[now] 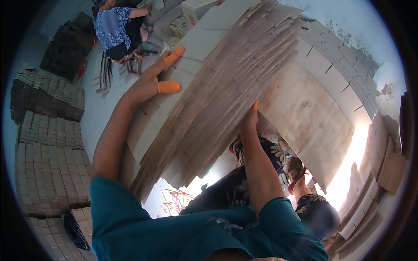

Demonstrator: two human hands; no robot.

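Observation:
A thick, tilted stack of flat cardboard sheets [222, 82] fills the space before me, its layered edges uneven. On the stack's pale left face lies my left hand [159, 76], with orange covers on two spread digits pressing against the board. My right hand [250, 116] supports the stack from its right side; an orange-covered fingertip shows, and the other fingers are hidden behind the sheets. The stack is held between both hands, above my lap.
A wooden board [309, 117] stands to the right, with slotted cardboard sheets [335, 65] behind it. Tied cardboard bundles [50, 174] are piled along the left. Another person [115, 30] sits at the far left. Red and yellow strips [174, 200] lie on the floor below.

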